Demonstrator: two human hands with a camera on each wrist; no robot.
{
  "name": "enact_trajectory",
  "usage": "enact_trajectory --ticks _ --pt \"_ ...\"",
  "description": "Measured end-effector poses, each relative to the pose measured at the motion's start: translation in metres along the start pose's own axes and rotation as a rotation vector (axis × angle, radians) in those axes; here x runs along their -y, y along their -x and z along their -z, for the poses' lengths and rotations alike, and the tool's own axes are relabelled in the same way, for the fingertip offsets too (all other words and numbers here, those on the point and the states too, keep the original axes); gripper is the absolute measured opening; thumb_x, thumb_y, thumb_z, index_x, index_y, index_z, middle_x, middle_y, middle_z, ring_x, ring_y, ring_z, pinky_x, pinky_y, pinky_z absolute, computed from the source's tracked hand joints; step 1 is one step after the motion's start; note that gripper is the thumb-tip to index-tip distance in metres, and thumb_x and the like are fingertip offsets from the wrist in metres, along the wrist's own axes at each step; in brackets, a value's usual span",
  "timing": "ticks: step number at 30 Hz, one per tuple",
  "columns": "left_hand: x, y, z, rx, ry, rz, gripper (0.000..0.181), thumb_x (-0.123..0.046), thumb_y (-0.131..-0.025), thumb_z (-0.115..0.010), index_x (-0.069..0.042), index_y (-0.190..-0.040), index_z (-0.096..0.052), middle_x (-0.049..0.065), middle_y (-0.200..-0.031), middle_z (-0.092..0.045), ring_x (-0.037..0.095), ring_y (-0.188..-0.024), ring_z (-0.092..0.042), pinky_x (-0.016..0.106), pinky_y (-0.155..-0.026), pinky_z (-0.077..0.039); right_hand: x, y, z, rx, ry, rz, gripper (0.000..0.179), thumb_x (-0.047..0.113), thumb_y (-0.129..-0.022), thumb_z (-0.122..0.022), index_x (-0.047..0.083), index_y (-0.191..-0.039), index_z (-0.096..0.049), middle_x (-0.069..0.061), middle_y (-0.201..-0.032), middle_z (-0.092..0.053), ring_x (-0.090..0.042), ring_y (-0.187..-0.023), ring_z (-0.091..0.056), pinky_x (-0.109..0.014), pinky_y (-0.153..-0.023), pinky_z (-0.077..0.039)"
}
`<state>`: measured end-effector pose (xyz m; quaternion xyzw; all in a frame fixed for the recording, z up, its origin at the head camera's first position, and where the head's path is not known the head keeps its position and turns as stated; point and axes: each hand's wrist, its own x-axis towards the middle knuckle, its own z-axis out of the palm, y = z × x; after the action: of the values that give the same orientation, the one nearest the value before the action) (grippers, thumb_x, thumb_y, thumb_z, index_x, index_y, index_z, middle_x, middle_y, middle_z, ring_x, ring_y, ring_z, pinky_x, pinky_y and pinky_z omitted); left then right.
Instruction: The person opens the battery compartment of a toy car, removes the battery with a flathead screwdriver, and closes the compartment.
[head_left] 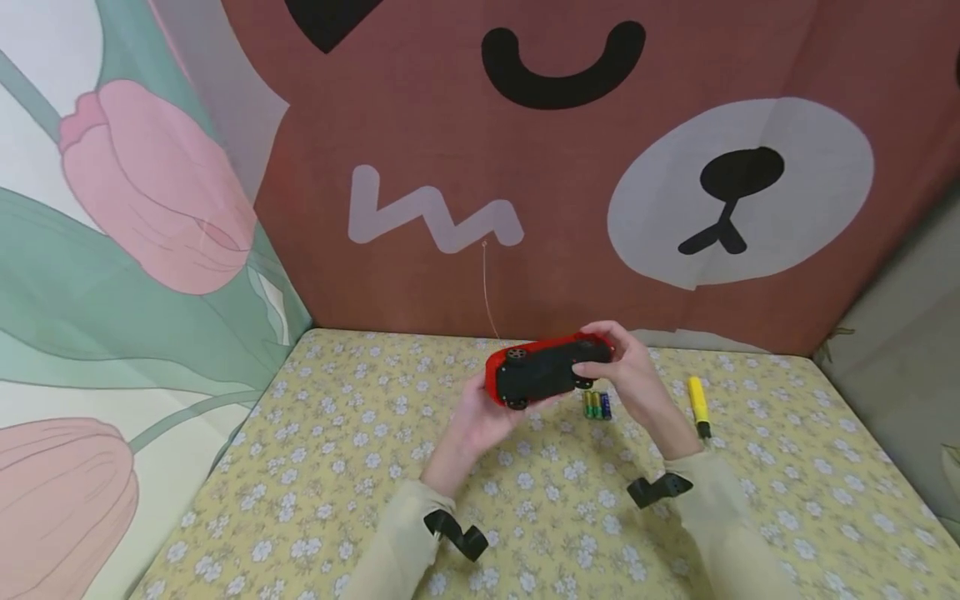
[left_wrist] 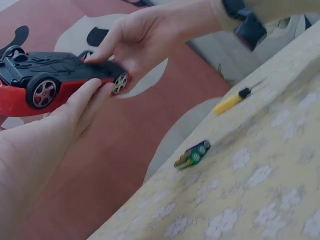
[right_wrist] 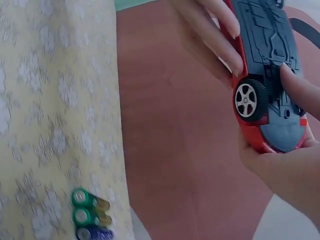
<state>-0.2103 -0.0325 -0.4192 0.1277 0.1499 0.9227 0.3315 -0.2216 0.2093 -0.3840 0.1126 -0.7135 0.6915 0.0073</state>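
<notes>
A red toy car is held up over the table, turned so that its black underside and wheels show. My left hand cradles it from below at one end, the fingers lying along its red side. The right hand grips the other end, its thumb on the underside near a wheel and its fingers around the body. In the right wrist view the silver-spoked wheel stands out clearly. Part of the left hand is hidden behind the car.
Three small batteries, two green and one blue, lie side by side on the flowered tablecloth. A yellow-handled screwdriver lies to their right. Behind the table hangs a brown printed cloth, with a tulip-patterned one at the left.
</notes>
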Motion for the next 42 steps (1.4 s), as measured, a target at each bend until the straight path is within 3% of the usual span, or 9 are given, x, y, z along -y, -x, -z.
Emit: enact_trajectory --ticks 5,8,12,14,18,21,29,35,42 --pt "0.003 0.001 -0.002 -0.091 0.038 0.043 0.119 -0.009 -0.075 -0.087 -0.006 -0.165 -0.011 0.020 -0.170 -0.011 0.041 -0.155 -0.010 0.043 -0.109 -0.045 0.002 0.001 0.001 0.007 0.052 0.025 0.043 -0.004 -0.090 -0.076 0.003 -0.129 -0.058 -0.005 -0.125 -0.058 -0.027 -0.113 -0.053 -0.028 -0.086 -0.058" --pt "0.004 0.002 -0.004 -0.162 0.048 0.045 0.123 -0.004 -0.069 -0.090 -0.002 -0.164 -0.012 0.024 -0.169 -0.011 0.044 -0.152 -0.012 0.037 -0.094 -0.056 0.002 0.001 0.002 0.005 0.106 0.040 0.045 -0.002 -0.090 -0.076 0.002 -0.131 -0.058 -0.008 -0.129 -0.059 -0.027 -0.117 -0.053 -0.036 -0.097 -0.052" --pt "0.004 0.000 -0.006 -0.193 0.125 0.067 0.097 0.001 -0.088 -0.078 -0.005 -0.164 -0.016 0.025 -0.167 -0.018 0.046 -0.150 -0.017 0.037 -0.099 -0.051 -0.002 0.002 0.002 -0.016 0.207 0.118 0.046 -0.003 -0.088 -0.078 0.000 -0.130 -0.061 -0.014 -0.139 -0.058 -0.029 -0.126 -0.051 -0.056 -0.108 -0.041" --pt "0.005 -0.002 -0.006 -0.227 0.106 0.055 0.077 -0.001 -0.100 -0.065 -0.005 -0.163 -0.021 0.025 -0.163 -0.026 0.048 -0.145 -0.036 0.037 -0.100 -0.048 -0.005 0.001 -0.001 -0.031 0.255 0.158 0.044 -0.003 -0.088 -0.079 -0.001 -0.129 -0.062 -0.017 -0.143 -0.056 -0.032 -0.130 -0.050 -0.061 -0.110 -0.039" --pt "0.009 -0.006 -0.007 -0.349 -0.104 -0.046 0.052 -0.004 -0.109 -0.045 0.001 -0.159 -0.033 0.025 -0.153 -0.042 0.029 -0.110 -0.071 0.028 -0.092 -0.055 -0.010 0.000 -0.010 -0.067 0.306 0.207 0.042 -0.007 -0.088 -0.078 -0.004 -0.125 -0.058 -0.019 -0.148 -0.052 -0.038 -0.135 -0.049 -0.059 -0.108 -0.044" --pt "0.012 -0.011 -0.007 -0.397 -0.243 -0.111 0.051 0.001 -0.107 -0.047 0.001 -0.157 -0.039 0.024 -0.153 -0.045 0.020 -0.109 -0.069 0.026 -0.090 -0.057 -0.011 0.000 -0.017 -0.093 0.288 0.218 0.043 -0.011 -0.089 -0.074 -0.008 -0.127 -0.055 -0.021 -0.150 -0.049 -0.041 -0.135 -0.048 -0.053 -0.105 -0.048" --pt "0.010 -0.016 -0.014 -0.514 -0.474 -0.305 0.055 0.008 -0.099 -0.058 0.000 -0.153 -0.048 0.018 -0.155 -0.045 0.032 -0.134 -0.054 0.032 -0.101 -0.053 -0.009 0.007 -0.036 -0.050 0.157 0.192 0.046 -0.013 -0.099 -0.049 -0.006 -0.145 -0.051 -0.024 -0.148 -0.050 -0.040 -0.133 -0.050 -0.020 -0.089 -0.054" --pt "0.011 -0.013 -0.017 -0.580 -0.647 -0.353 0.057 0.005 -0.095 -0.066 -0.002 -0.150 -0.052 0.017 -0.154 -0.045 0.033 -0.128 -0.057 0.036 -0.102 -0.052 -0.011 0.013 -0.045 -0.071 0.203 0.119 0.042 0.007 -0.107 -0.051 -0.003 -0.148 -0.052 -0.024 -0.143 -0.057 -0.039 -0.125 -0.059 -0.030 -0.094 -0.055" --pt "0.015 -0.009 -0.015 -0.559 -0.810 -0.361 0.062 -0.003 -0.095 -0.069 -0.006 -0.154 -0.049 0.015 -0.155 -0.047 0.033 -0.123 -0.061 0.041 -0.101 -0.053 -0.017 0.015 -0.050 -0.075 0.306 0.095 0.051 0.020 -0.104 -0.066 0.001 -0.149 -0.054 -0.020 -0.150 -0.053 -0.036 -0.137 -0.051 -0.047 -0.100 -0.053"
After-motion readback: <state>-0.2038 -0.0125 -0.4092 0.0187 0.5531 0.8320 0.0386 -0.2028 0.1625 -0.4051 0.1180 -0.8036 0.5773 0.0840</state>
